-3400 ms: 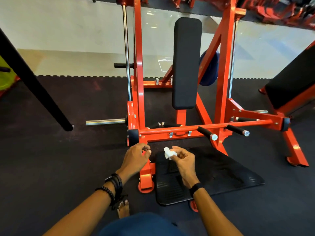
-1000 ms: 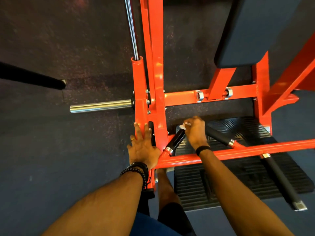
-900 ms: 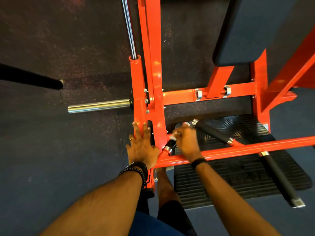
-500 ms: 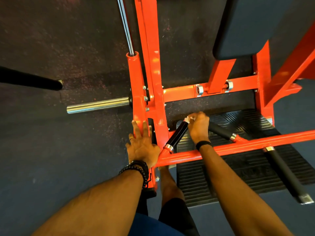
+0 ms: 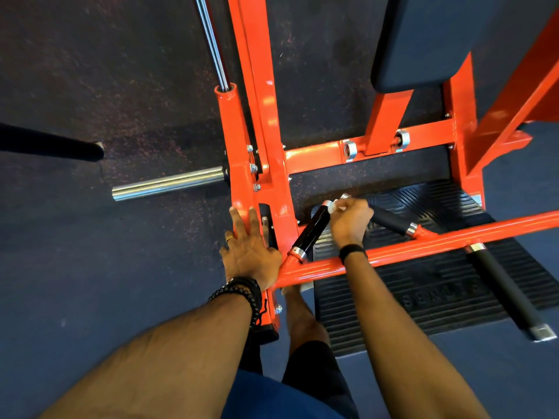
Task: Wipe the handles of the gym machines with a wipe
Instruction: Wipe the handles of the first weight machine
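- The fingers (image 5: 242, 219) of the left hand (image 5: 248, 252) lie straight and slightly spread, pressed flat against the orange upright post (image 5: 266, 122) of the machine; they grasp nothing. The fingers (image 5: 360, 207) of the right hand (image 5: 351, 222) are curled tight, pinching a small white wipe (image 5: 334, 207) at the free end of a black handle (image 5: 311, 231).
- The dark rubber floor (image 5: 90, 267) fills the left and lower part of the view.
- The orange frame of the machine rises through the middle, with a crossbar (image 5: 423, 246) running right from the left hand, under the right wrist.
- A black back pad (image 5: 453, 40) sits at upper right, above a ribbed black foot plate (image 5: 423, 297) on the floor.
- A chrome weight peg (image 5: 169, 186) sticks out left of the post, and a chrome guide rod (image 5: 211, 40) enters an orange sleeve above it.
- A black tube (image 5: 51, 145) enters from the left edge, apart from the machine.
- The handle being wiped slants up from the crossbar, just right of the left hand; the wipe touches its capped tip.
- A second black handle (image 5: 390, 222) passes behind the right hand, and a third (image 5: 505, 291) points down toward the lower right.
- Dark beaded bracelets (image 5: 242, 291) circle the left wrist; a black band (image 5: 352, 251) circles the right.
- A ring (image 5: 230, 238) shows on one left finger.
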The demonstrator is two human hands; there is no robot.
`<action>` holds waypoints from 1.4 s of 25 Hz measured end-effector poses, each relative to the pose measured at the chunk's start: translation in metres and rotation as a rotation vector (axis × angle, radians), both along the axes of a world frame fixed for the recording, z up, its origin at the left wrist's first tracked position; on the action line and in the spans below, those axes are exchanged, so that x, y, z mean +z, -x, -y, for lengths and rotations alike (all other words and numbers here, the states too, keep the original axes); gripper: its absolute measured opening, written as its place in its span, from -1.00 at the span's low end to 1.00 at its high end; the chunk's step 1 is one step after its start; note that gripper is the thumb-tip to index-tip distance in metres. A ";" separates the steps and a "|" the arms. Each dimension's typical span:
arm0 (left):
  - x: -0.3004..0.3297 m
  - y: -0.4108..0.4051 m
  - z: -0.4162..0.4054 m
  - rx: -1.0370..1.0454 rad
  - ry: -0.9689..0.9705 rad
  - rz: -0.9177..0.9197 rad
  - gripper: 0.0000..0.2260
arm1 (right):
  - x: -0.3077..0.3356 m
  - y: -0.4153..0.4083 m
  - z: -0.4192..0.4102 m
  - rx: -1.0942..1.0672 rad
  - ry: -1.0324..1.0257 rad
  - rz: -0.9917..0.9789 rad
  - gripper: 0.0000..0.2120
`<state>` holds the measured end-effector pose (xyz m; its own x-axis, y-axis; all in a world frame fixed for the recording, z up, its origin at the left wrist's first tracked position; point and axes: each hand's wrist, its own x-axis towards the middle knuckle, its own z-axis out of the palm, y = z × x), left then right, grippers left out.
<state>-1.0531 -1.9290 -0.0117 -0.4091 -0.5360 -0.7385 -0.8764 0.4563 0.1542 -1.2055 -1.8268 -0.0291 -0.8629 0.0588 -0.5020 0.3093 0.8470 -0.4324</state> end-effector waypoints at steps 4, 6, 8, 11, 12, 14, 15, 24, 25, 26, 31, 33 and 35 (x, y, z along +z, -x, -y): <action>-0.001 -0.001 0.001 -0.010 0.006 -0.002 -0.26 | 0.046 -0.065 0.001 0.199 0.065 0.107 -0.85; -0.001 -0.001 0.000 -0.007 0.007 -0.004 -0.26 | 0.048 -0.071 0.001 0.292 0.062 0.106 -0.89; 0.000 -0.001 0.000 -0.003 0.005 -0.004 -0.28 | 0.031 -0.046 0.005 0.251 0.019 0.060 -0.93; -0.001 0.000 0.001 0.001 0.001 -0.001 -0.29 | 0.003 -0.002 0.001 0.164 -0.003 -0.003 -0.92; 0.000 0.000 0.001 0.002 0.002 0.003 -0.29 | -0.001 -0.001 -0.002 0.170 0.008 -0.014 -0.91; 0.001 0.000 0.001 0.001 0.003 -0.004 -0.29 | 0.008 -0.023 -0.006 0.268 0.041 -0.029 -0.89; 0.001 0.000 0.001 0.000 0.007 -0.006 -0.29 | 0.016 -0.042 -0.008 0.355 0.071 -0.030 -0.88; 0.000 0.000 0.001 -0.003 -0.001 0.008 -0.28 | -0.040 0.025 -0.006 0.860 -0.168 0.082 -0.80; 0.001 0.000 0.001 -0.005 -0.001 0.012 -0.28 | -0.039 0.024 -0.001 0.923 -0.209 0.124 -0.80; 0.002 0.001 0.001 -0.010 0.001 0.014 -0.27 | -0.031 0.014 0.005 1.009 -0.195 0.180 -0.79; 0.004 0.002 0.001 -0.053 0.017 0.042 -0.20 | 0.012 -0.040 0.008 1.354 0.166 0.351 -0.81; 0.001 0.000 0.000 -0.035 0.030 0.026 -0.25 | -0.002 -0.007 0.015 1.419 0.008 0.325 -0.80; -0.001 0.000 -0.001 -0.024 0.028 0.020 -0.27 | -0.018 0.032 0.022 1.460 -0.207 0.317 -0.77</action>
<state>-1.0530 -1.9284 -0.0132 -0.4077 -0.5468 -0.7313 -0.8676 0.4816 0.1237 -1.2378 -1.8486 -0.0468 -0.0846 -0.6393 -0.7643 -0.7796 0.5202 -0.3488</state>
